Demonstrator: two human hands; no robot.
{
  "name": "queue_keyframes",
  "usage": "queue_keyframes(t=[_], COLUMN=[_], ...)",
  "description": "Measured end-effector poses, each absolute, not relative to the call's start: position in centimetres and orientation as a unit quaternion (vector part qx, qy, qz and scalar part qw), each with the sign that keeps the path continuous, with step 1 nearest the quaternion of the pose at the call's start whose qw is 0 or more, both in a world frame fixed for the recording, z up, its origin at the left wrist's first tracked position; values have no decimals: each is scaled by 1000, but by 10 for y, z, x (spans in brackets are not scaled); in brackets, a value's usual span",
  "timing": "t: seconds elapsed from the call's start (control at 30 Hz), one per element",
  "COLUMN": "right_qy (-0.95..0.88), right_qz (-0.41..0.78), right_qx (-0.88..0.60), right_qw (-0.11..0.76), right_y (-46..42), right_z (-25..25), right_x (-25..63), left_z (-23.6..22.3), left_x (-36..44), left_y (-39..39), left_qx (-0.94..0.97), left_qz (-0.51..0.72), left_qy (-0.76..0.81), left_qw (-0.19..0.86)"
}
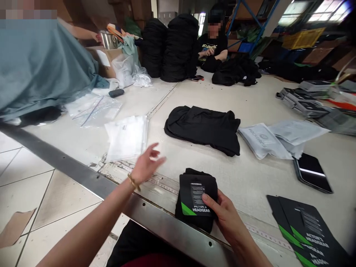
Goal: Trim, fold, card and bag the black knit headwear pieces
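Pale table (264, 104), metal-edged (yellow crate (303, 39) far right). Left hand (146, 165) hovers, blurred, fingers loosely curled, apparently empty; right hand (224, 211) pinches a card (198, 191) against folded black cloth (201, 224).

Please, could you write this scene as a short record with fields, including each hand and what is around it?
Left hand: fingers apart, nothing visibly held, near the stack of white bags
Right hand: holds the folded black cloth, thumb on the card
Card text: includes "HEADGEAR"
Beyond the hands: black fabric pile on the table
Right of pile: printed white bags, phone
Near right: loose black-and-green cards
Far side: a person beside tall black stacks
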State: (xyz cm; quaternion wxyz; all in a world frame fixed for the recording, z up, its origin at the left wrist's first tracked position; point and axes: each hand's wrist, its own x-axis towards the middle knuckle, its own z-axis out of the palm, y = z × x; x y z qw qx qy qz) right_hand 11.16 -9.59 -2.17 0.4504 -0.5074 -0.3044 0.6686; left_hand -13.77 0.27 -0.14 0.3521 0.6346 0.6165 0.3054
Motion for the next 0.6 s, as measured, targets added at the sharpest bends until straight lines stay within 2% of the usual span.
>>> queue_keyframes(t=[0.07, 0.13, 0.27, 0.6], right_qy=[-312, -317, -316, -329], right_qz=[671, 673, 658, 646], right_qx=[-512, -512, -528, -534], right_qw=[436, 429, 434, 435], right_y=[-95, -94, -94, -94], right_z=[-24, -25, -25, -26], right_x=[115, 116, 113, 113], left_z=[-1, -6, -21, -27], left_x=[-169, -193, -213, -230], left_y=[40, 73, 110, 122], left_qx=[616, 594, 579, 548], left_qz=[277, 253, 207, 177], left_qy=[720, 754, 777, 806], left_qw=[158, 118, 135, 139])
